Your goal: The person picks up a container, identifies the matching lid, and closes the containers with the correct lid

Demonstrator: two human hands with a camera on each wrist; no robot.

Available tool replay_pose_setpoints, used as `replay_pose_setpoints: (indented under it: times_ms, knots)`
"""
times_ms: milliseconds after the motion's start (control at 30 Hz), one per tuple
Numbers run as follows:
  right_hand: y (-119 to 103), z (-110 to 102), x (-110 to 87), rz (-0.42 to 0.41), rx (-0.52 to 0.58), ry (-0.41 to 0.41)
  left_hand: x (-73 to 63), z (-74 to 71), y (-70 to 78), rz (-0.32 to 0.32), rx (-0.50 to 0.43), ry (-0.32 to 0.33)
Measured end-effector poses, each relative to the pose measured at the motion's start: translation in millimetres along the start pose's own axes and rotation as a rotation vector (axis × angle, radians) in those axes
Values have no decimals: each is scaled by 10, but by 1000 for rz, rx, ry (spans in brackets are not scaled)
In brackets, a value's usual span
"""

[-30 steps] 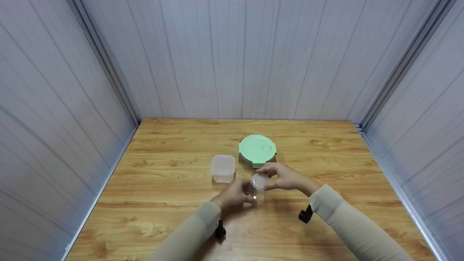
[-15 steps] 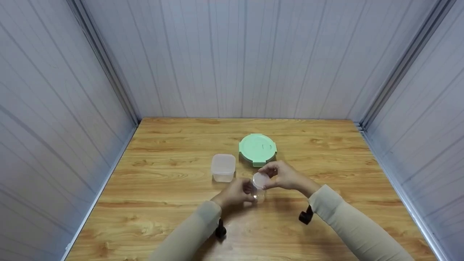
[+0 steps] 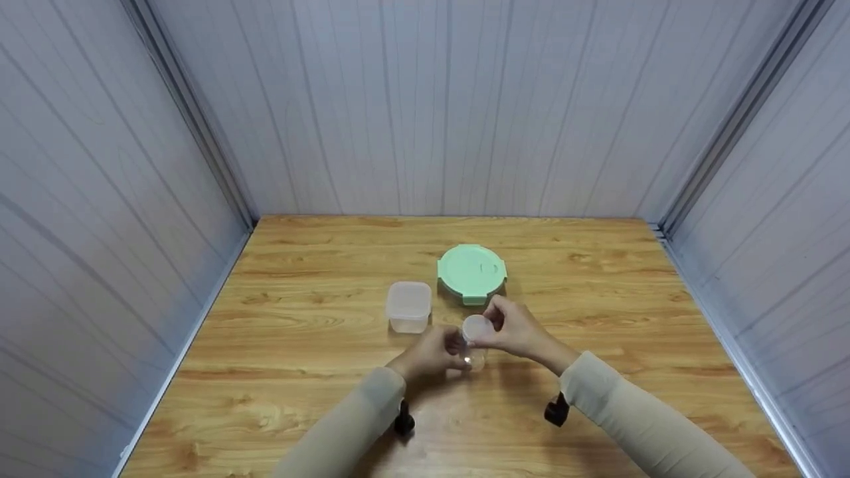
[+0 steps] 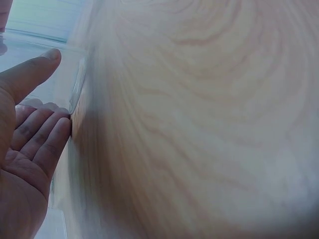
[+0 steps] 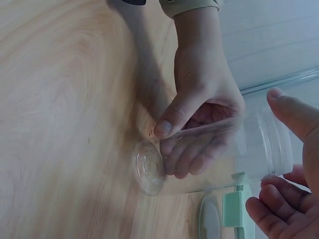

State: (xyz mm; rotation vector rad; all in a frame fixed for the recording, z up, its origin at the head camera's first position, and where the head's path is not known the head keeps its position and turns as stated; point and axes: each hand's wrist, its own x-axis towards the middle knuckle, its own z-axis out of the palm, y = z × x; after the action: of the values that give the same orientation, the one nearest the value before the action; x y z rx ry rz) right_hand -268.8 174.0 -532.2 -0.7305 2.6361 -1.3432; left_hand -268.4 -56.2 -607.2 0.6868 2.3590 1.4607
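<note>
A clear, straight-sided jar with a whitish round lid stands upright on the wooden table. My left hand holds the jar's body low down, thumb on the near side and fingers on the far side. In the left wrist view, the thumb and fingers of the left hand lie along the clear wall. My right hand pinches the lid's edge from the right. In the right wrist view, the thumb and curled fingers of the right hand are at the jar's lidded end.
Behind the jar sits a round container with a light green clip lid. A squarish translucent tub stands at the back left of the jar, close to my left hand. Pale panel walls enclose the table at the back and sides.
My right hand has turned at the lid: its thumb has shifted left along the near edge and its wrist has dropped slightly nearer. The left hand and the jar look still.
</note>
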Motion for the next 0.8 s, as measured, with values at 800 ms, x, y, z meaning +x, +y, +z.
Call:
replay_pose_setpoints:
  times_ms: [800]
  knots:
    - [44, -310, 168, -145, 76, -339, 13, -17, -6, -20, 31, -10]
